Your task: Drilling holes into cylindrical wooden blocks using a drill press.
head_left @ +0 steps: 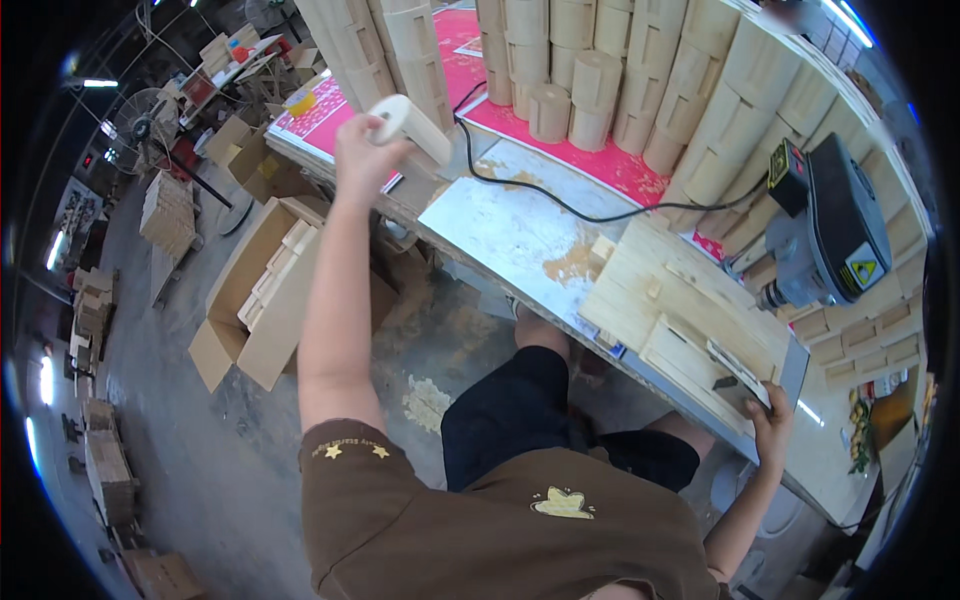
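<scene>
My left hand [364, 158] is raised over the far left end of the workbench, its fingers closed round a pale wooden cylinder [417, 128]. The cylinder is tilted, with a round end face toward me. Down at the right, my right hand [770, 422] grips the end of a narrow pale strip [737, 368] on a wooden jig [640, 290]. A dark gap shows beside that strip. Above the jig's far right side stands a drill press [835, 220], its chuck [770, 297] pointing down toward the board.
Stacked wooden cylinders [595, 95] line the bench's back on a pink sheet [630, 172]. A black cable [560, 205] crosses the white board [500, 225], where sawdust lies. On the floor at left are an open carton [225, 300] of pale wooden pieces and a standing fan [145, 120].
</scene>
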`<state>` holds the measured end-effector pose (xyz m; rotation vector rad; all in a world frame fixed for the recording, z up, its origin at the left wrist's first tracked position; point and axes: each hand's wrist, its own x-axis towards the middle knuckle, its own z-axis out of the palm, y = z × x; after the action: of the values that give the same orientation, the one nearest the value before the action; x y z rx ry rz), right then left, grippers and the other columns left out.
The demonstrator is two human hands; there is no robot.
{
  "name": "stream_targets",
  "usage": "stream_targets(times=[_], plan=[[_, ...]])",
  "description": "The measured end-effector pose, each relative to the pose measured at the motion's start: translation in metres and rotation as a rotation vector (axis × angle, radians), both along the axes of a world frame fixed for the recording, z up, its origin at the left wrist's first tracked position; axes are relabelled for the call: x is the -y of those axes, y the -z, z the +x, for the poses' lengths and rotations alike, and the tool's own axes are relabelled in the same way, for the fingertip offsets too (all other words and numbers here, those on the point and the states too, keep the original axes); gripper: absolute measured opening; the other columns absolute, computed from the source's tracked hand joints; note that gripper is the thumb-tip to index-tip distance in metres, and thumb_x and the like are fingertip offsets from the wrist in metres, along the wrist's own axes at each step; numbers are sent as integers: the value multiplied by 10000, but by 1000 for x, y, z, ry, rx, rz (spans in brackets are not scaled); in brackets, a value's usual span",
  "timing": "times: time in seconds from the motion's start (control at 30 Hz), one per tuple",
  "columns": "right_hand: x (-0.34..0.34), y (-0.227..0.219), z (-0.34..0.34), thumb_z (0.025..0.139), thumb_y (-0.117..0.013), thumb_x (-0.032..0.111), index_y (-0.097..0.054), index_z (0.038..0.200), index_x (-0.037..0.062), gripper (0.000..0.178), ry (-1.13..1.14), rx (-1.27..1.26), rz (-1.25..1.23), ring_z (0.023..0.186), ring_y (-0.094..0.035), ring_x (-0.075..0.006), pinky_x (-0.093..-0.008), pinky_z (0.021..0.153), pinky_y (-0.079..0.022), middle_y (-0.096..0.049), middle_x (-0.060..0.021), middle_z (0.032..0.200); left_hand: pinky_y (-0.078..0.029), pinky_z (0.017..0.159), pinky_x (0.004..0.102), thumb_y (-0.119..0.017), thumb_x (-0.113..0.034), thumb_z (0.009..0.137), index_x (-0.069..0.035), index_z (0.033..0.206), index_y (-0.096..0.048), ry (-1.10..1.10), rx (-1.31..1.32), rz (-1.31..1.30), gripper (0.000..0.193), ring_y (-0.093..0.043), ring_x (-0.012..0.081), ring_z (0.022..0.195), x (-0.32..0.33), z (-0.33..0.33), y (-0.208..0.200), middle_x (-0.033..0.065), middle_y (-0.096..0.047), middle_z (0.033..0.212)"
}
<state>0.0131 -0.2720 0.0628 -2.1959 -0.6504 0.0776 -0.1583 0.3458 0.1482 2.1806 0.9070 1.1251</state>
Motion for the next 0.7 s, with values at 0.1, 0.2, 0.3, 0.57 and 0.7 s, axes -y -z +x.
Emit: stream_targets(times=[0.1, 0.2, 0.3, 0.57, 0.7], plan=[[-5, 0, -1, 698, -645, -45, -605, 999, -11, 306, 16, -25, 33, 833, -527, -155, -262, 762, -425, -554, -49, 857, -490, 753, 336, -781, -149, 567, 6, 913, -617, -175, -61, 199, 413, -621, 257, 831, -52, 0, -25, 164, -639, 867], [-4, 0, -3, 699, -655, -37, -605, 987, -6, 294, 100, -76, 29, 821, -524, -148, -262, 762, -423, -542, -39, 840, -441, 909, 378, -779, -123, 535, -14, 924, -629, -275, -115, 304, 431, -526, 332, 1046, -105, 25, -20, 216, -573, 1043], [-4, -1, -8, 695, -658, -38, -607, 974, -5, 286, 147, -65, 19, 813, -524, -147, -258, 760, -420, -543, -35, 842, -398, 970, 361, -776, -118, 544, -39, 958, -631, -260, -147, 126, 446, -466, 335, 1121, -133, 56, -16, 206, -525, 1112], [-12, -4, -15, 677, -647, -58, -608, 941, 10, 275, 223, -142, 7, 803, -519, -142, -257, 744, -412, -547, -35, 842, -429, 918, 395, -789, -167, 546, -20, 1017, -627, -261, -155, 259, 520, -510, 376, 1061, -198, 92, 32, 231, -542, 1110], [-12, -1, -18, 663, -637, -66, -603, 940, 5, 288, 253, -88, -30, 791, -514, -152, -267, 728, -410, -544, -39, 830, -394, 966, 413, -683, -90, 646, -35, 1121, -567, -336, -109, 422, 492, -464, 383, 1120, -175, 104, 32, 239, -454, 1217]])
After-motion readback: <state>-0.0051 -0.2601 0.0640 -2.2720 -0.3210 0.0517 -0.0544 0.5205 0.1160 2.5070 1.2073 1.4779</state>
